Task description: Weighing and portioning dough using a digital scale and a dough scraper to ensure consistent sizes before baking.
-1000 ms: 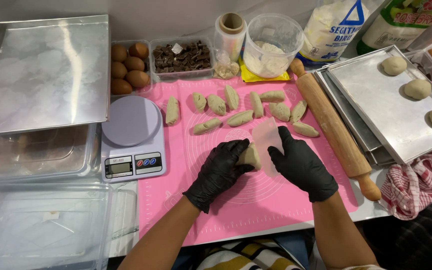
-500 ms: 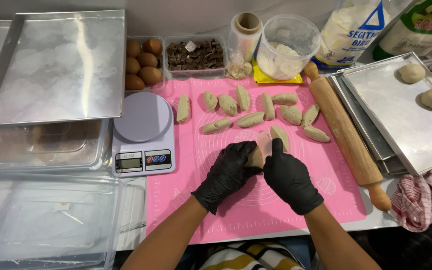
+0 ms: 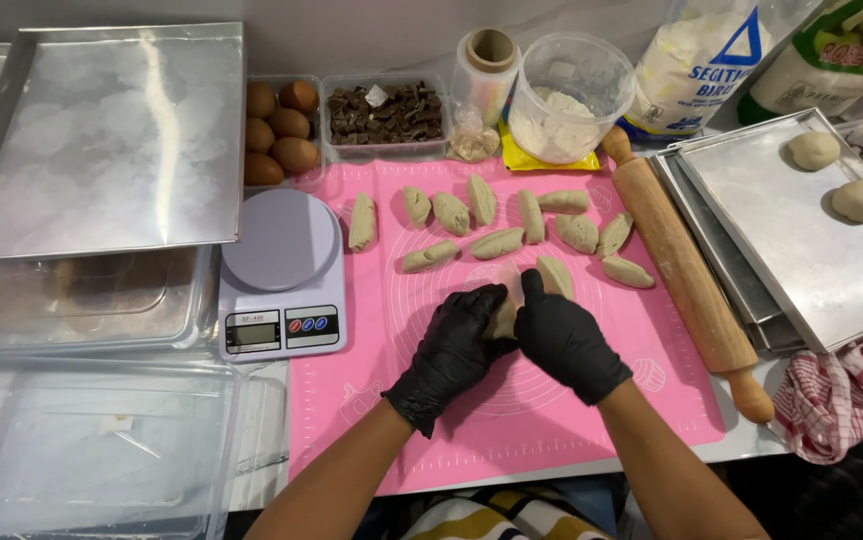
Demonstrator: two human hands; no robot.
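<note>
Both my hands are in black gloves and meet over the middle of the pink silicone mat (image 3: 351,420). My left hand (image 3: 451,355) is curled around a pale piece of dough (image 3: 507,305), fingers folded onto its left side. My right hand (image 3: 566,340) closes on the same piece from the right, thumb up against it. Most of the dough is hidden between my palms, so I cannot tell its full shape; only a light strip shows between the thumbs.

Just beyond my hands lie the rolled dough pieces (image 3: 496,243), scattered in a loose row across the mat. A wooden rolling pin (image 3: 686,280) rests slantwise along the mat's right edge, beside stacked metal trays (image 3: 751,190) bearing round dough balls (image 3: 859,200). Left of the mat stands a kitchen scale (image 3: 281,270). Behind it are brown eggs (image 3: 281,130) in a clear tub, a tub of chocolate chunks (image 3: 386,112), and a round container of flour (image 3: 566,100).
</note>
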